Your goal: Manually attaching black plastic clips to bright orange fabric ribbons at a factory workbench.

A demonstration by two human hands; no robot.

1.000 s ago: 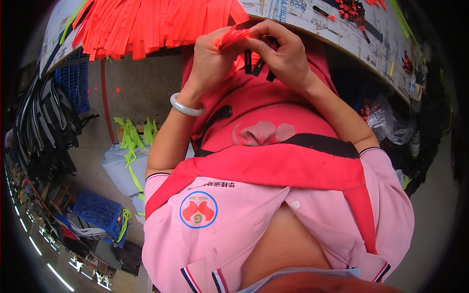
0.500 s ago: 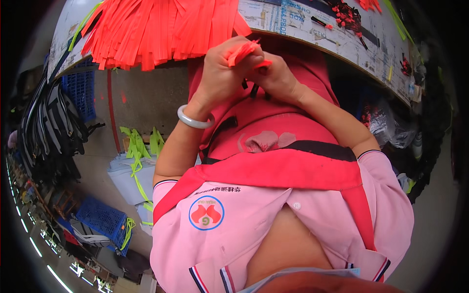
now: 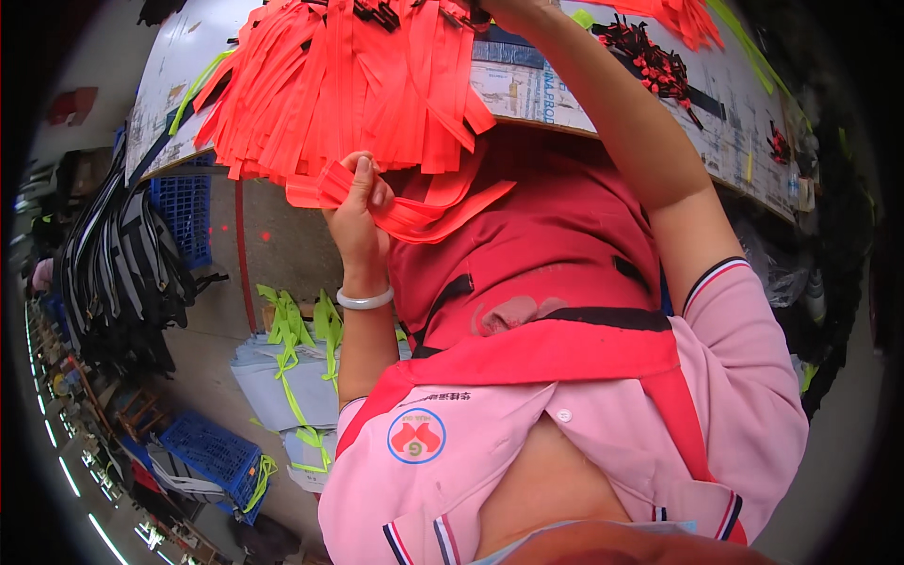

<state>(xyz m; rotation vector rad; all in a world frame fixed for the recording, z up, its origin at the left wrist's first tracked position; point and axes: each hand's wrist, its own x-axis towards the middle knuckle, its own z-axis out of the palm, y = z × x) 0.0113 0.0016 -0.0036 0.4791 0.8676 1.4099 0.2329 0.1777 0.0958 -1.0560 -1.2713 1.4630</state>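
The left hand is closed around an orange strap. The fingers curl over it and pinch it tight. The strap is folded and hangs in a loop just below the near edge of the worktop, in front of the red apron. A white bangle sits on the left wrist.

The right hand reaches far up to the top of the picture, over the middle of the worktop. Only a bit of it shows, so I cannot tell if it is gripping anything.

A big pile of orange straps lies on the worktop and spills over its near edge, right above the left hand. Small black and red clips lie in a bunch toward the right side of the worktop.

Down on the floor to the left are lime green straps, a blue crate and a heap of black and grey straps.
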